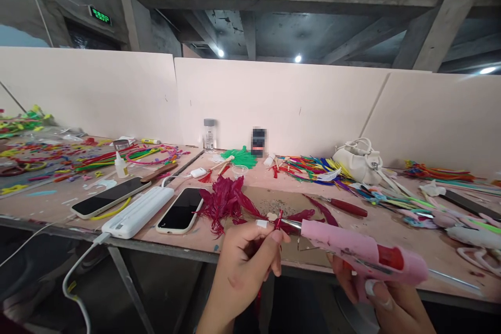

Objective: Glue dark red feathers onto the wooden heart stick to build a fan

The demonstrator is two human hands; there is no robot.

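Observation:
My left hand (250,253) is closed in a pinch around a thin red stem (278,218), which points upward from between thumb and fingers. A white strip is wrapped on one of its fingers. My right hand (385,300) grips a pink hot glue gun (352,245) by its handle, with a clear glue stick (456,279) jutting from the back. The gun's metal nozzle meets or nearly meets the red stem; I cannot tell if they touch. Beyond my left hand lies a heap of dark red leaf-shaped pieces (225,201), and more lie behind the nozzle.
Left of the heap are a phone (180,211), a white power strip (136,213) with its cable, and another phone (111,197). A red-handled tool (346,206) lies beyond the gun. Farther back stand a clear bottle (209,136) and a white handbag (356,162).

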